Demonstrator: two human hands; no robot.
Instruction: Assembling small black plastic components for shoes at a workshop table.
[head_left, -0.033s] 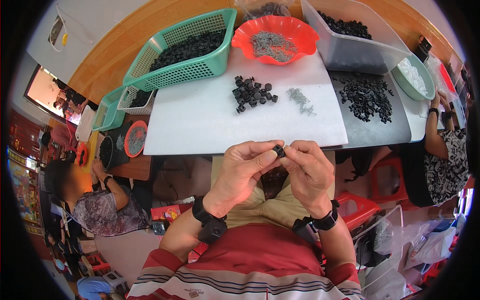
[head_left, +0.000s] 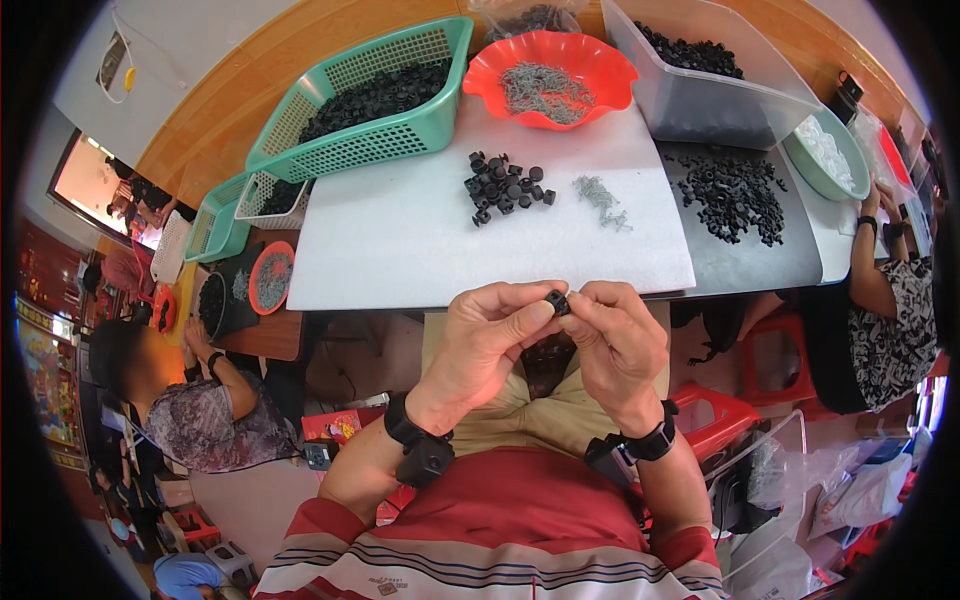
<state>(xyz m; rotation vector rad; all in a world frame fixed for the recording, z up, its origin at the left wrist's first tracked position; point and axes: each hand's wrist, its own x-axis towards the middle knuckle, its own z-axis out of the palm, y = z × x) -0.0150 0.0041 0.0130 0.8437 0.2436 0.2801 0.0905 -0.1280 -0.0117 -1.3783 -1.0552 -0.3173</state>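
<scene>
Just past the table's front edge, over my lap, both my hands meet at one small black plastic part (head_left: 557, 301). The thumb and fingers of my left hand (head_left: 497, 325) pinch it from the left. My right hand (head_left: 618, 345) is closed too, its thumb and forefinger pressed on the part's right side; anything smaller between those fingertips is hidden. Beyond the hands, a heap of round-headed black plastic parts (head_left: 505, 187) lies on the white foam sheet (head_left: 400, 250). Right of that heap is a small pile of thin grey metal pins or screws (head_left: 602, 202).
A green basket (head_left: 370, 145) of black parts, a red bowl (head_left: 480, 85) of metal pieces and a clear bin (head_left: 710, 115) line the back. Small black pieces (head_left: 730, 200) cover a dark mat at right. People sit at left (head_left: 205, 420) and right (head_left: 890, 310). A red stool (head_left: 710, 415) stands beside me.
</scene>
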